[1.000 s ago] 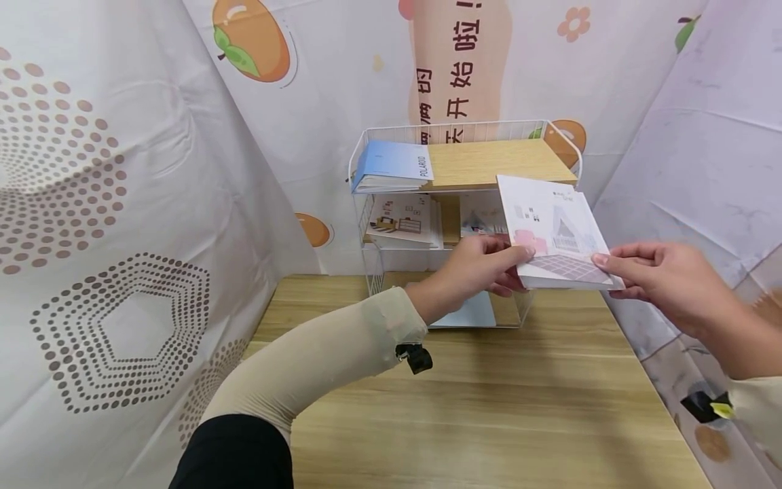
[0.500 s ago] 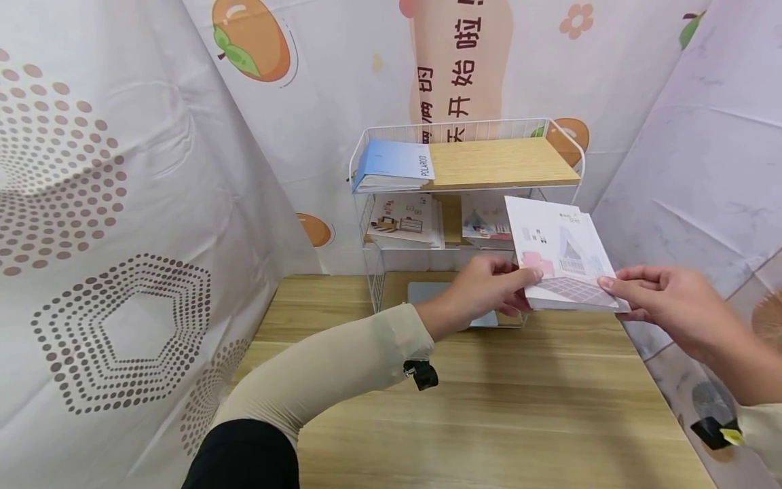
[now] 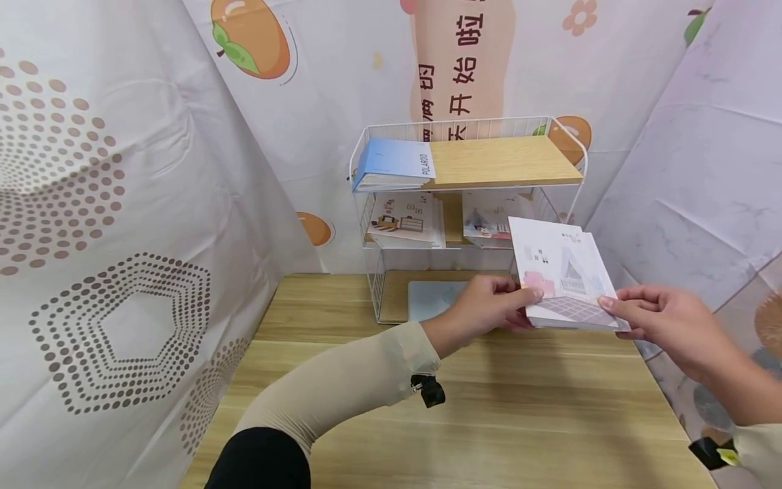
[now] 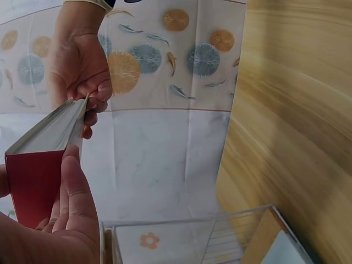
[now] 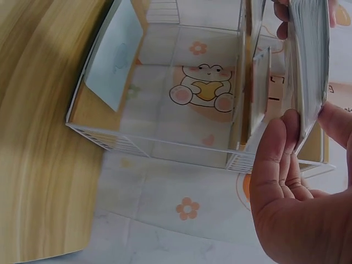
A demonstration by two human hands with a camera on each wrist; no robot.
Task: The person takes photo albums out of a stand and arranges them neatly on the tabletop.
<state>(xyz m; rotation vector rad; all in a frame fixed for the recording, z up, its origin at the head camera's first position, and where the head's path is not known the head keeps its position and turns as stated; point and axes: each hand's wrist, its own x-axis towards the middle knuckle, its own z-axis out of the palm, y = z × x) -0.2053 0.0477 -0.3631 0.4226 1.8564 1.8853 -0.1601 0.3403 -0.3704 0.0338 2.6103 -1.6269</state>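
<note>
Both hands hold one book in the air above the wooden table, just in front of the white wire shelf and toward its right end. The left hand pinches the book's near left corner, thumb on the cover and fingers underneath; the right hand pinches the near right corner the same way. From the left wrist view the book shows a red underside and slightly fanned pages.

The shelf sits at twelve o'clock from the hands. Its top tier carries a blue album at the left end, with bare wood to the right. The middle tier holds two picture books, and a pale sheet lies on the bottom tier.

To handle this well, I judge the book should be kept level, both pinches firm so the pages stay closed, and its far edge kept clear of the wire rim at one o'clock
</note>
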